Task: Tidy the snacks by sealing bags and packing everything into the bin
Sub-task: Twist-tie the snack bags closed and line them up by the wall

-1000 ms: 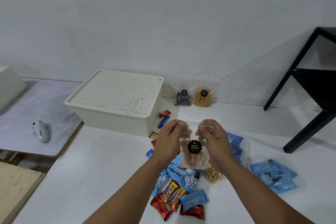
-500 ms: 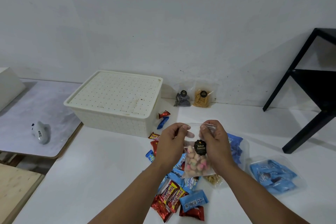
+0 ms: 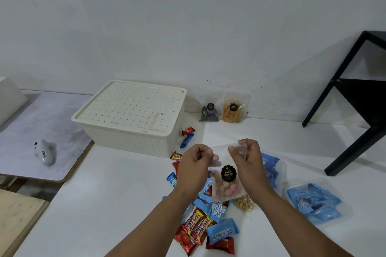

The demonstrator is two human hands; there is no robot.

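A clear zip bag of small biscuits (image 3: 226, 185) with a round black label hangs above the snack pile. My left hand (image 3: 195, 165) pinches the left part of its top edge and my right hand (image 3: 247, 159) pinches the right part. The cream bin (image 3: 133, 133) stands at the back left with its perforated lid on. Loose wrapped bars in red, yellow and blue (image 3: 205, 225) lie on the white table below my hands. A clear bag of blue packets (image 3: 315, 201) rests at the right, and another (image 3: 271, 170) is partly hidden behind my right wrist.
Two small labelled bags, one dark (image 3: 209, 112) and one orange (image 3: 232, 112), lean on the wall behind. A bag of nuts (image 3: 243, 203) lies under the held bag. A black stand (image 3: 353, 110) is at the right. A grey side table with a white object (image 3: 46, 152) is on the left.
My hands have lifted the biscuit bag slightly and moved a little apart along its top edge. The rest stays in place.
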